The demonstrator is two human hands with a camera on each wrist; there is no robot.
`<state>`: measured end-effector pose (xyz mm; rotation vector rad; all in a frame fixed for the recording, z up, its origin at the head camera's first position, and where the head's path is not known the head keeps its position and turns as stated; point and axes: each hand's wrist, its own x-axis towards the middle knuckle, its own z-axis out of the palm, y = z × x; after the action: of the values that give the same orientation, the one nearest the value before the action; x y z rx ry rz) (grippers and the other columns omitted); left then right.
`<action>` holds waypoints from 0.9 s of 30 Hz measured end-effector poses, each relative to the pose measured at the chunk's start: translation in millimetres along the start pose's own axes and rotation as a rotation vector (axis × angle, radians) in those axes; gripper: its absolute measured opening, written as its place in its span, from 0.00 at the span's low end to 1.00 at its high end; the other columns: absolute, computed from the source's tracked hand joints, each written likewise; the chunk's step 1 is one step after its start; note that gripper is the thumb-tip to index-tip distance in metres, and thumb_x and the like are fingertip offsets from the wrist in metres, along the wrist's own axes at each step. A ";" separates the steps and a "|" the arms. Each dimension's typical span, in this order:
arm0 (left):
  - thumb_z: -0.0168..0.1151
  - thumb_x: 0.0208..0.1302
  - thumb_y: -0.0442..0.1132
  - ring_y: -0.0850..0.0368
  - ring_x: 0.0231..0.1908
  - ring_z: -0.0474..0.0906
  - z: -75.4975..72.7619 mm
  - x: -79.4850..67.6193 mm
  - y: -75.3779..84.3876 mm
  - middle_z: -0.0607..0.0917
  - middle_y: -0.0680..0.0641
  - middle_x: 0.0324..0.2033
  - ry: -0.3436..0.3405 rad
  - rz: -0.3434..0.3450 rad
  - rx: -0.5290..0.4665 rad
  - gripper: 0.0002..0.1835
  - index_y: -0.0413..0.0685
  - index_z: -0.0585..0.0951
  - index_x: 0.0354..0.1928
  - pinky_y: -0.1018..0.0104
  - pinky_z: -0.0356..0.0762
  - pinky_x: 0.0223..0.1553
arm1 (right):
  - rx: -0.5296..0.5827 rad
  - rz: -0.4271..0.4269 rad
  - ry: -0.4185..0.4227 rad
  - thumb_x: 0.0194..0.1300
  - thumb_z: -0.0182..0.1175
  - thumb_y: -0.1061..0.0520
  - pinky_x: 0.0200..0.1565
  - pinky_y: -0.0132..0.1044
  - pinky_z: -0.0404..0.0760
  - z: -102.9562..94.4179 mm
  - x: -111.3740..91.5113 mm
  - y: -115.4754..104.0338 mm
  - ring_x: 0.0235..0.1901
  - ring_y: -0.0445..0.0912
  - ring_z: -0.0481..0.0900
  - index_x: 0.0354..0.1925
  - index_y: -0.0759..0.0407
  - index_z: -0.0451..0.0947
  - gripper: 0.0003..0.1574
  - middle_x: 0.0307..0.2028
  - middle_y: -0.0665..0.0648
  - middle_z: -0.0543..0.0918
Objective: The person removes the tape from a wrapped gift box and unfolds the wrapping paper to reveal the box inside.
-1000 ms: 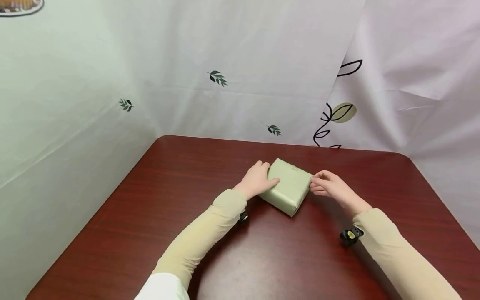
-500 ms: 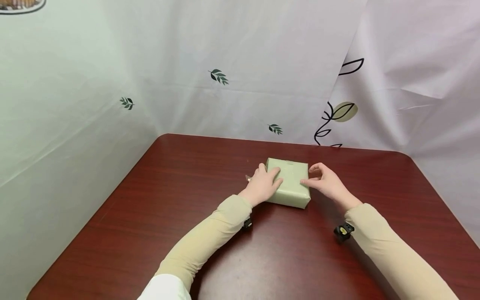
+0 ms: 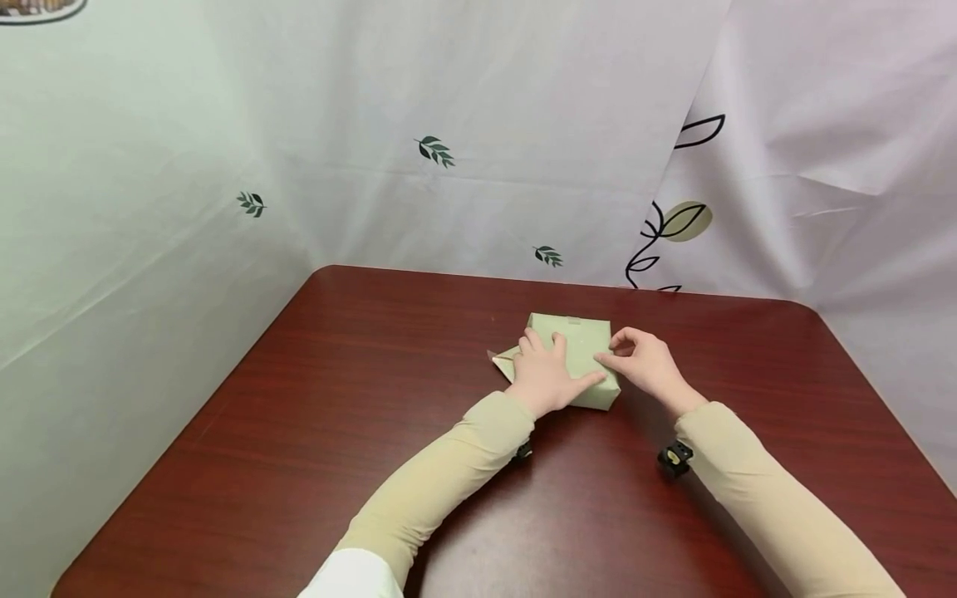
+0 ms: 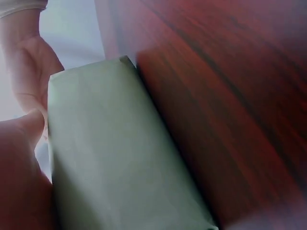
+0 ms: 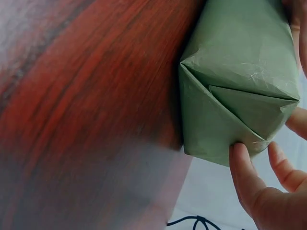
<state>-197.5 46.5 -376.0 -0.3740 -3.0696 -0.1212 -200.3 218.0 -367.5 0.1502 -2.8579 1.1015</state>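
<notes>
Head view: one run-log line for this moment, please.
green package: on table | left grip: spread on top | right grip: touching right end | left-end flap: sticking out

The package, just right of the frame's centre, is wrapped in smooth paper with a soft sheen, crisply creased at its folded end. The surface looks like polished wood, glossy and streaked with grain. The backdrop seems matt, wrinkled cloth; the sleeves, matt cloth; the wrist device at lower right, plastic.
</notes>
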 end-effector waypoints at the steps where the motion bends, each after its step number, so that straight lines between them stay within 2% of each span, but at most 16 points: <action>1: 0.35 0.51 0.83 0.44 0.56 0.63 -0.1 0.2 1.7 0.61 0.32 0.62 -0.010 -0.011 0.011 0.52 0.51 0.63 0.65 0.60 0.72 0.43 | -0.003 -0.006 0.006 0.59 0.65 0.53 0.44 0.48 0.78 0.3 0.2 -0.1 0.43 0.58 0.82 0.37 0.65 0.76 0.16 0.40 0.66 0.83; 5: 0.33 0.51 0.83 0.44 0.57 0.62 0.3 0.2 5.2 0.58 0.34 0.65 -0.020 -0.031 0.032 0.52 0.51 0.61 0.66 0.59 0.71 0.45 | -0.028 -0.029 0.022 0.61 0.64 0.54 0.43 0.49 0.78 -0.1 0.3 -0.1 0.42 0.58 0.83 0.37 0.65 0.76 0.15 0.40 0.66 0.83; 11: 0.31 0.53 0.82 0.44 0.55 0.65 1.4 0.7 5.2 0.58 0.38 0.67 -0.006 -0.004 0.050 0.52 0.51 0.60 0.69 0.59 0.73 0.44 | -0.045 -0.033 0.023 0.61 0.63 0.55 0.40 0.48 0.78 -1.4 0.2 -0.4 0.41 0.58 0.82 0.37 0.65 0.76 0.13 0.39 0.65 0.84; 18: 0.31 0.56 0.80 0.40 0.56 0.63 2.3 2.0 3.6 0.56 0.36 0.69 -0.014 0.038 0.043 0.45 0.69 0.55 0.73 0.54 0.72 0.45 | -0.098 -0.037 0.000 0.62 0.62 0.55 0.37 0.44 0.76 -4.0 2.2 -3.2 0.38 0.57 0.81 0.32 0.63 0.76 0.11 0.35 0.64 0.83; 23: 0.32 0.57 0.80 0.40 0.56 0.63 3.8 1.9 2.7 0.56 0.35 0.69 0.000 0.052 0.030 0.42 0.74 0.54 0.72 0.54 0.72 0.45 | -0.140 -0.024 -0.041 0.62 0.60 0.56 0.33 0.40 0.73 -7.7 3.3 -9.7 0.30 0.52 0.76 0.31 0.65 0.76 0.11 0.31 0.62 0.81; 27: 0.32 0.57 0.79 0.41 0.56 0.63 4.2 2.1 2.5 0.56 0.35 0.68 0.005 0.062 0.031 0.42 0.74 0.55 0.72 0.53 0.72 0.45 | -0.150 -0.021 -0.041 0.62 0.60 0.57 0.27 0.35 0.69 -7.4 3.9 -13.9 0.21 0.46 0.70 0.29 0.66 0.77 0.11 0.23 0.58 0.78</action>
<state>-199.0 49.8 -379.9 -0.4652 -3.0471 -0.0717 -202.3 212.5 -352.4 0.1949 -2.9537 0.8856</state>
